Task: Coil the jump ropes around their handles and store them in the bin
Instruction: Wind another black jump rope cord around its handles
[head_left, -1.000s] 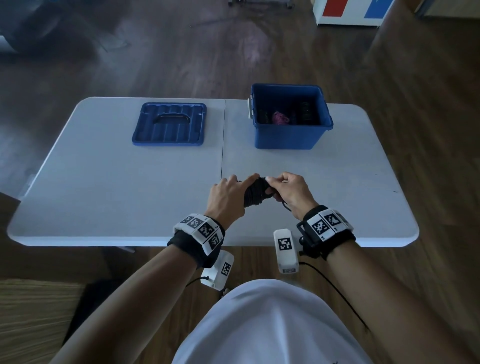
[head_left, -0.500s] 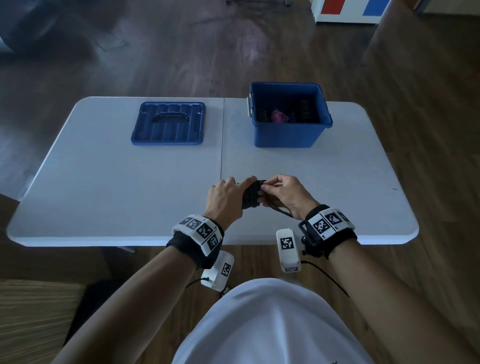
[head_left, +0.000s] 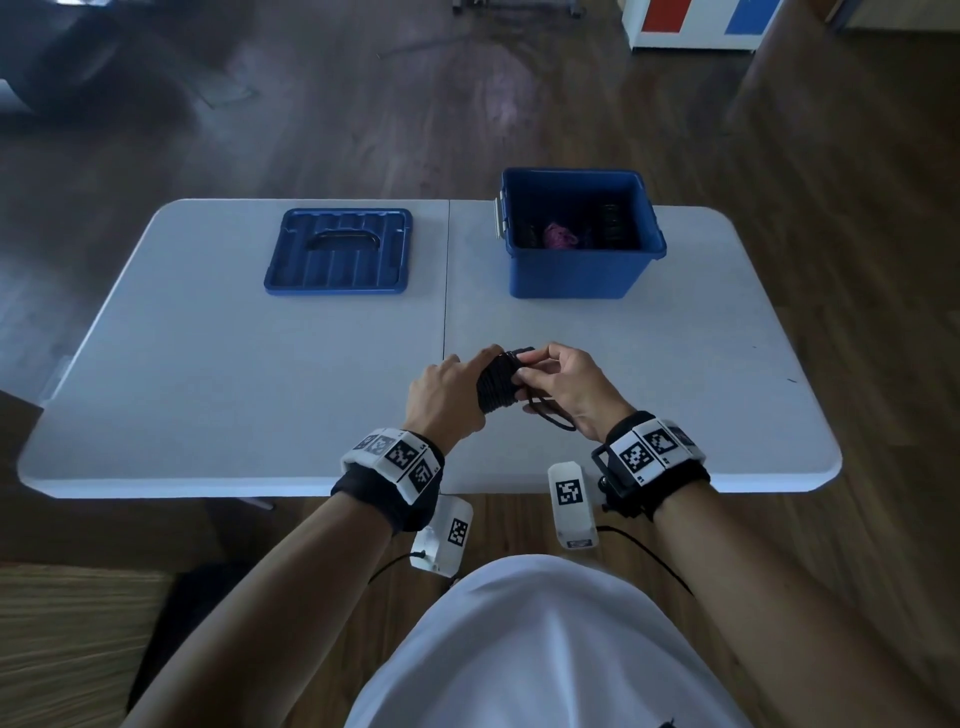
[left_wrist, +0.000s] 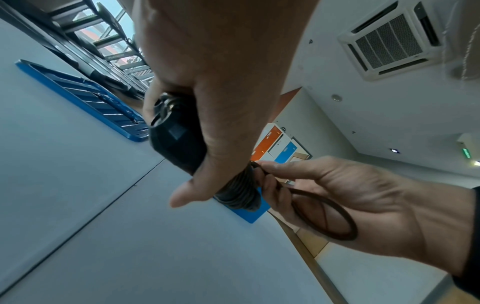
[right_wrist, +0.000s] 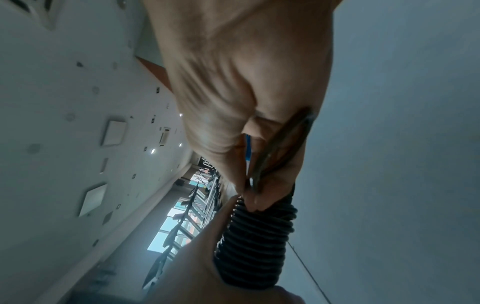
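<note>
My left hand (head_left: 447, 392) grips the black jump rope handles (left_wrist: 176, 142), with the black cord coiled tightly around them (head_left: 496, 384) (right_wrist: 257, 242). My right hand (head_left: 563, 382) pinches the loose end of the cord at the top of the coil, and a small loop (left_wrist: 324, 214) hangs under its palm. Both hands are above the near middle of the white table (head_left: 208, 374). The open blue bin (head_left: 576, 275) stands at the back right, with a pink coiled rope (head_left: 558, 236) and dark bundles inside.
The blue bin lid (head_left: 337, 252) lies flat at the back left of the table. A seam runs down the table's middle. Wooden floor surrounds the table, and a white cabinet with red and blue panels (head_left: 696, 23) stands far behind.
The right hand has shifted its pinch up to the top of the coil, and the loose cord loop beneath it has grown shorter. The left hand keeps its grip in the same spot.
</note>
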